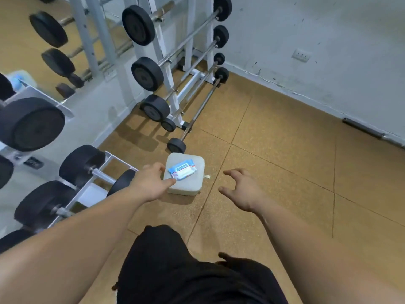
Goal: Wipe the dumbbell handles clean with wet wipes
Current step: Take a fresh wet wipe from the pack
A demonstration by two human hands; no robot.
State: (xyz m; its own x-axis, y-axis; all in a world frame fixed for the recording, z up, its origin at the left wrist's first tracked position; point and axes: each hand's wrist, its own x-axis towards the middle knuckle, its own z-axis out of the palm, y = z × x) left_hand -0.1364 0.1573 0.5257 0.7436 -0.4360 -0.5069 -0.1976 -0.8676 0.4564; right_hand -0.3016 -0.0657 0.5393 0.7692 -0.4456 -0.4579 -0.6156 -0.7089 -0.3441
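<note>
- Head view looked down at a brown floor (285, 163) in the corner of a gym.
- A white box (186, 189) sat on the floor. A blue and white pack of wipes (183, 170) lay flat on top of it.
- The left hand (151, 183) was at the left side of the box. Its thumb and fingers were spread apart and gripped nothing. The thumb tip was right at the near corner of the wipes, but I could not tell if it touched them.
- The right hand (241, 189) was over the floor, just right of the box. Its fingers were loosely bent and held nothing.
- Black dumbbells (83, 165) lay on a rack (72, 200) at the left, close to the left arm. One shiny handle (102, 174) showed between two black ends.
- Barbells (151, 73) sat on a white stand (166, 69) in the corner behind the box.
- One more bar lay on the floor, with its black end (176, 145) just behind the box.
- A grey wall (328, 40) ran along the right, with a socket (301, 55) on it.
- Black shorts (175, 270) showed at the bottom.
</note>
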